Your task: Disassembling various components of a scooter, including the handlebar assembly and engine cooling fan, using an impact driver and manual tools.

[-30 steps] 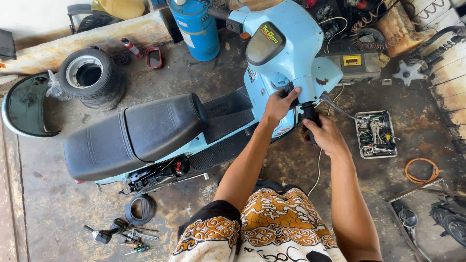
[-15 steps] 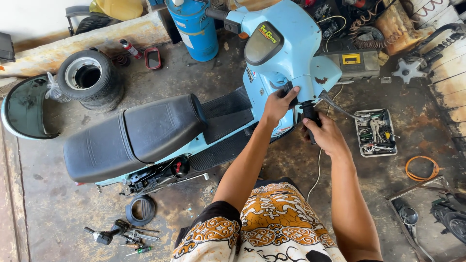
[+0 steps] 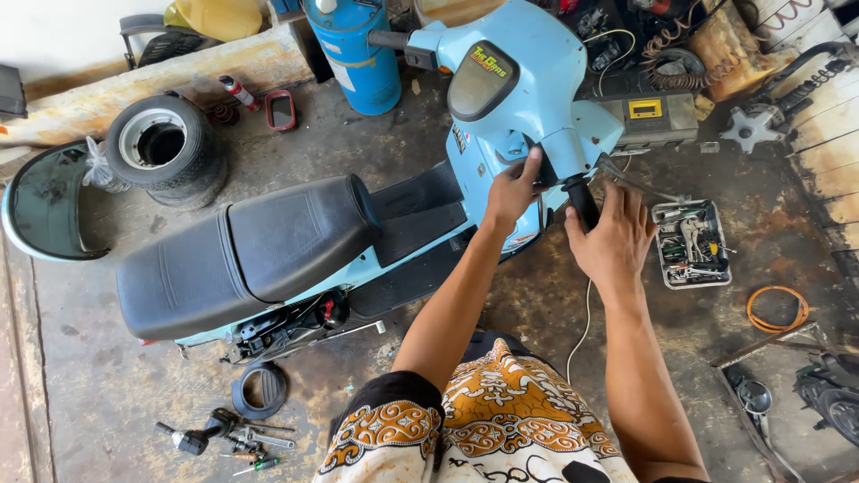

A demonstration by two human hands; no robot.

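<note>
Comparing this with half a second back, not much is seen to have shifted, tbh: the left hand [image 3: 512, 190] is still pressed against the light blue handlebar housing [image 3: 573, 148] of the scooter [image 3: 501, 107], fingers curled onto its underside right where the black grip [image 3: 582, 202] comes out. What has changed is the right hand [image 3: 613, 237]: earlier it was wrapped tighter and lower around that grip, and now the fingers are seen spread looser, palm laid over the outer end of the grip, so it reads as half-open rather than clamped. The grip itself is still sat on the bar end, pointing down toward the person, so the work at that bar end looks like it's being felt out rather than finished, judging by the loosened hold. The black seat [image 3: 242, 255] is where it was, a small tray of tools [image 3: 691, 243] is lying on the floor [image 3: 107, 376] just beside the right hand, and a white wire [image 3: 586, 313] is dangling under the bar.
</note>
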